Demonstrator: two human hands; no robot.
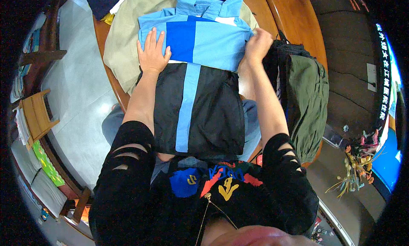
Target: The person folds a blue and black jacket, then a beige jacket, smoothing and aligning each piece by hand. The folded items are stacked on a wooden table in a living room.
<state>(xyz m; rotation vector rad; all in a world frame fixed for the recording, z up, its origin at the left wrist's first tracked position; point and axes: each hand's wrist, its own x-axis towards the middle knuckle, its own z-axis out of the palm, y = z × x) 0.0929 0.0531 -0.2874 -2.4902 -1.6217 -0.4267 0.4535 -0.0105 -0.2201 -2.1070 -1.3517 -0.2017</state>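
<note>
A hooded jacket point(217, 41) lies spread in front of me, light blue with a darker blue block on top. Its black lower part, split by a light blue stripe point(188, 105), reaches down over my lap. My left hand point(154, 53) rests flat on the left of the blue upper part, fingers spread. At the jacket's right edge, my right hand point(258, 44) is closed on the cloth, its fingertips partly hidden. Beneath the jacket's upper part is a beige garment point(123, 45).
Dark green trousers point(304, 101) and black clothing point(286, 60) lie on the right of the wooden table point(294, 15). A dark garment point(100, 1) is at the far left. A wooden chair point(38, 118) stands on the left, dried flowers point(358, 167) on the right.
</note>
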